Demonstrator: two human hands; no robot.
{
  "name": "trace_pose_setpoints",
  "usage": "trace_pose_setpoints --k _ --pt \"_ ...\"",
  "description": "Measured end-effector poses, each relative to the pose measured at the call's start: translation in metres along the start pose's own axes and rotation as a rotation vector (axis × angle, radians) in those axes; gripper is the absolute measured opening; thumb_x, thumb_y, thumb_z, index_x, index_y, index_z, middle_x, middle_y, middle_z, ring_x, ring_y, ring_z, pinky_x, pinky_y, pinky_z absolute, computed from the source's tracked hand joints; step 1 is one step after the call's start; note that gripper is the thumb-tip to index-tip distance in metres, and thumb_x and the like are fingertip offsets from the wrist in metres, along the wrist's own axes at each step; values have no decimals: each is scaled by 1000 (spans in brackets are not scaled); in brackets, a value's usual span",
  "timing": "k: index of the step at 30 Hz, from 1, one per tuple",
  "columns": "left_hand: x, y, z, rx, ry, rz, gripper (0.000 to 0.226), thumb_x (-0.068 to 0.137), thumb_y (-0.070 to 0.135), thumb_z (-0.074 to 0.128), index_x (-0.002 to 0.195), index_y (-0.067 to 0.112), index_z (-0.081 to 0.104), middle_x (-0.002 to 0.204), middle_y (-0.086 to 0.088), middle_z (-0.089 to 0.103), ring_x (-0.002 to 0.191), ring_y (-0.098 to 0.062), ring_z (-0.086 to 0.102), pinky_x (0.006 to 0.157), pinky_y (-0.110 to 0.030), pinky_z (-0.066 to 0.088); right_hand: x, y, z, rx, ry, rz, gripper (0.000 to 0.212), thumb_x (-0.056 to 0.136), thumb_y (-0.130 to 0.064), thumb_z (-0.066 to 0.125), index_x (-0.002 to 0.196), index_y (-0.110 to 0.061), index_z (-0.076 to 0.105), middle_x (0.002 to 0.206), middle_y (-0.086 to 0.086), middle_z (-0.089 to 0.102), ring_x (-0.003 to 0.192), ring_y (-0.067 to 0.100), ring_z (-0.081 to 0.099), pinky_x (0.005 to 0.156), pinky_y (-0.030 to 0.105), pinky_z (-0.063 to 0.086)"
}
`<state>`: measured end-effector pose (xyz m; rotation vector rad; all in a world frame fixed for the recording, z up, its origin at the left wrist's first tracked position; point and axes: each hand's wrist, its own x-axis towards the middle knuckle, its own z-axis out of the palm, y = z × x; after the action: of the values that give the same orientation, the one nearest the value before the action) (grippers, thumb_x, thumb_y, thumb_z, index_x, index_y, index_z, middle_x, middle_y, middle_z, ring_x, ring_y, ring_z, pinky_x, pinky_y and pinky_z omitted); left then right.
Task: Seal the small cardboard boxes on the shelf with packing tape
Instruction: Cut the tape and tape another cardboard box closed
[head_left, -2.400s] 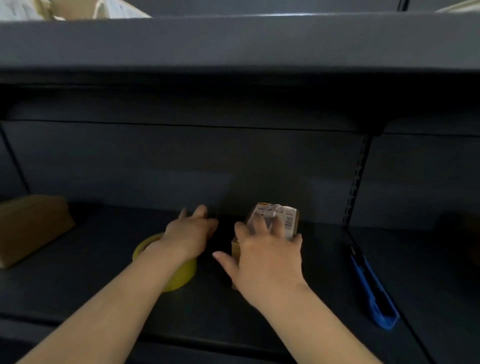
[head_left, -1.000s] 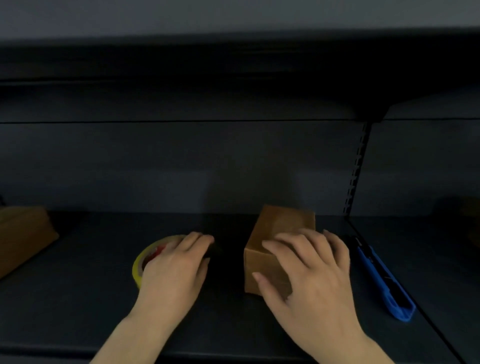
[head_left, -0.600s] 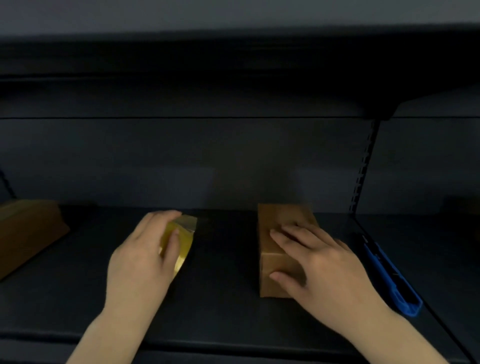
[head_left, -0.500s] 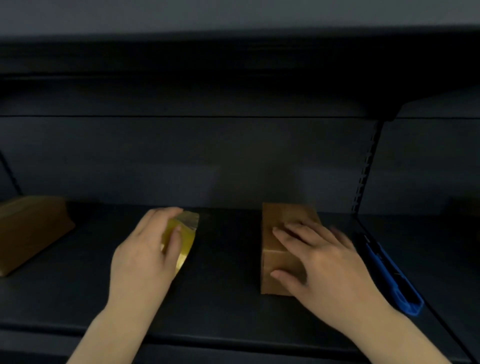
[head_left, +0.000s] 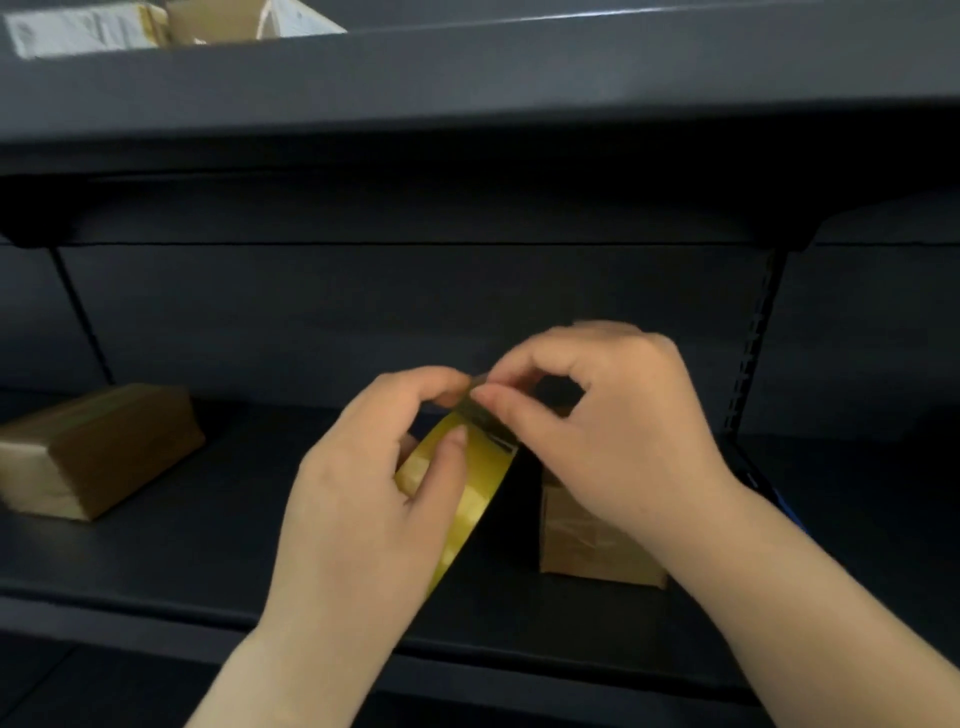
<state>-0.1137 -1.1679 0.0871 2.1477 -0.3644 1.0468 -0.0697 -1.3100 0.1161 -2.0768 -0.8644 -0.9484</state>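
On the dark shelf, just below and right of our hands, stands the small cardboard box, long axis running away from us. Our right hand is nearer it, thumb and forefinger pinched on the tape's free end. Our left hand grips the yellow packing tape roll (held above the shelf).

A dark shelf carried the things. One brown cardboard box lay on it at the far left, turned at an angle. A second, smaller box stood right of centre, nearer the front edge. A sliver of something blue showed at the right, mostly hidden.
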Motion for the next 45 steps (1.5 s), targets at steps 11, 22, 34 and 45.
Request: trace_pose_setpoints --k 11,22,34,45 --pt "-39 24 1 -861 57 -606 27 42 45 68 68 38 63 68 6 69 46 -7 61 38 -23 49 14 -3 -30 423 -143 195 14 77 -27 69 63 -23 70 58 -5 68 54 5 63 53 13 50" --pt "-42 33 37 -994 -720 -450 30 81 19 64 109 12 59 87 -2 73 90 -16 69 80 -24 53 31 67 -43 305 -272 488 19 75 -31 71 57 -26 71 58 -4 69 63 2 65 75 18 42" --pt "-31 43 54 -1023 -679 -632 20 80 16 65 100 15 61 74 -7 75 70 -14 71 60 -20 55 28 148 -18 399 -280 819 11 70 -29 77 62 -23 74 68 -3 72 66 5 65 75 30 43" --pt "-33 41 63 -1270 -770 -860 36 75 21 62 108 10 58 63 -18 65 56 -26 64 60 -30 55 21 183 18 373 -236 874 17 67 -33 79 76 -20 73 76 -4 68 76 4 60 57 12 36"
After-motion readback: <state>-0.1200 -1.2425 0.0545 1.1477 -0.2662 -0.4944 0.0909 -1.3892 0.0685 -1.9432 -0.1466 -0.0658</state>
